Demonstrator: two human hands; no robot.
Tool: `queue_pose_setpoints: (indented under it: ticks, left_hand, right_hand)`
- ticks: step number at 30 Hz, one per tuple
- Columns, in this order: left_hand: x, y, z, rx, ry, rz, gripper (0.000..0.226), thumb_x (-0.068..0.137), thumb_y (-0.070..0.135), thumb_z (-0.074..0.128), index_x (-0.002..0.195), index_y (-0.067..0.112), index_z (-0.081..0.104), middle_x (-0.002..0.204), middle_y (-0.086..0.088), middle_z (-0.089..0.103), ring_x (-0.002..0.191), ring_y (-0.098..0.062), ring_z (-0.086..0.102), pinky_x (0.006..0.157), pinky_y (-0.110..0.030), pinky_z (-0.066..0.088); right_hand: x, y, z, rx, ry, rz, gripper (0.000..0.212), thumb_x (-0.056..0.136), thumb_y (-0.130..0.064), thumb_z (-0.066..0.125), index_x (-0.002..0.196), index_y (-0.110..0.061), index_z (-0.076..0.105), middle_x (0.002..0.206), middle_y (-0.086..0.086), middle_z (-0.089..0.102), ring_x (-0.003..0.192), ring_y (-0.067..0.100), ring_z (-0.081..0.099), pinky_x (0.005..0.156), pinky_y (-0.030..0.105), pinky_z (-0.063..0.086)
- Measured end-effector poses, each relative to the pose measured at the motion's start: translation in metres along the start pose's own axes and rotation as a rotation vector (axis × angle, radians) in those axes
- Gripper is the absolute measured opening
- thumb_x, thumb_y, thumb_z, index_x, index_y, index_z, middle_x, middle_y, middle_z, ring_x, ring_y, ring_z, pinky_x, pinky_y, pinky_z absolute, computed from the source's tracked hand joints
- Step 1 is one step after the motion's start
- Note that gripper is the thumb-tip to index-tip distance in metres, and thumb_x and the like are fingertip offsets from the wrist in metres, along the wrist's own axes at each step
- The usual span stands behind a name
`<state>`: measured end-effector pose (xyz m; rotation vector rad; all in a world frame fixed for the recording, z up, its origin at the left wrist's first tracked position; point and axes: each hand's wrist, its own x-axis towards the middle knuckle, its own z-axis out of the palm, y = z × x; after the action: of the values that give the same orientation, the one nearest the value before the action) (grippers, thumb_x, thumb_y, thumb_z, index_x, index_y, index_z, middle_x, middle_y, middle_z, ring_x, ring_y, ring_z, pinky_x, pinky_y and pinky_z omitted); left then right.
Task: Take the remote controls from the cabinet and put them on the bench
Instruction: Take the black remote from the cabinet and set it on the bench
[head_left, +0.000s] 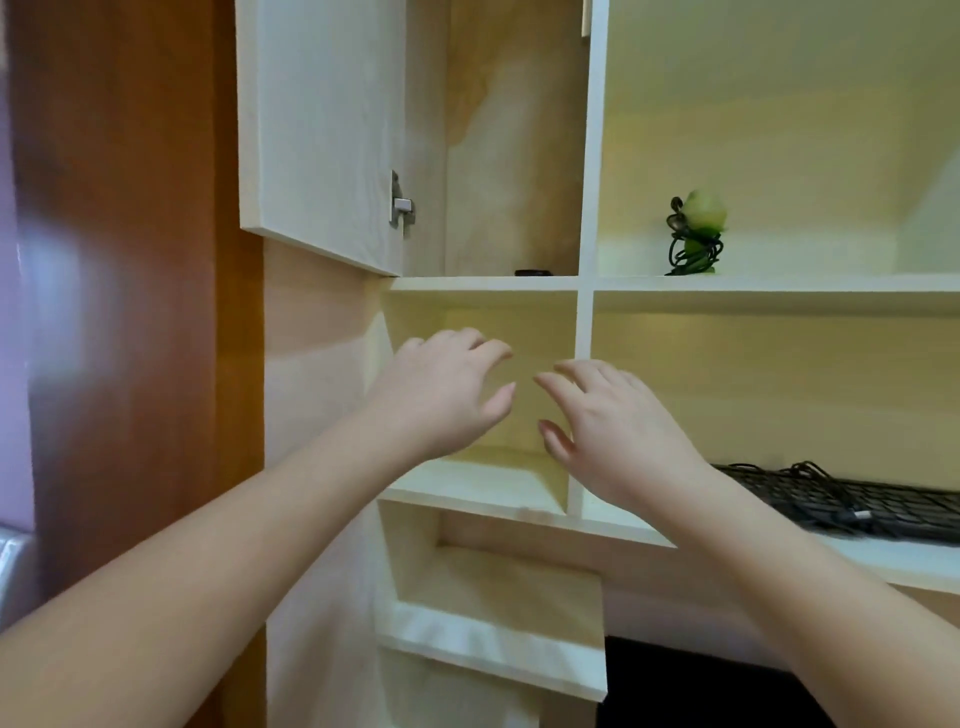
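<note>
Two hands, left grip (441, 389) and right grip (618, 421) loose, empty, dark remote (532, 272) mostly hidden by shelf edge (483, 283)

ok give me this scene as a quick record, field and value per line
left hand: raised, fingers loosely spread, holding nothing
right hand: raised, fingers loosely spread, holding nothing
cabinet door: open
dark object: on upper shelf behind the door, only its edge shows
keyboard: on lower right shelf
green object with cord: upper right shelf
</note>
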<state>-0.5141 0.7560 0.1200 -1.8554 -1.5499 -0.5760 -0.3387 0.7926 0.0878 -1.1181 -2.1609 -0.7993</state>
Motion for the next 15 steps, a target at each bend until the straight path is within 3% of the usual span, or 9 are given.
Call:
queue_pose_setpoints:
  ticks: [15]
  left_hand:
    - [0.108,-0.044,0.007,-0.198,0.112,-0.068,0.041,0.095,0.037,0.041,0.134,0.026,0.049,0.132,0.0,0.056,0.121,-0.02,0.052,0.1,-0.041,0.04]
  right_hand:
    - [0.088,0.024,-0.02,-0.015,0.118,-0.011,0.044,0.094,-0.032,0.043,0.136,-0.019,0.045,0.131,0.005,0.052,0.122,0.025,0.047,0.1,0.035,0.037]
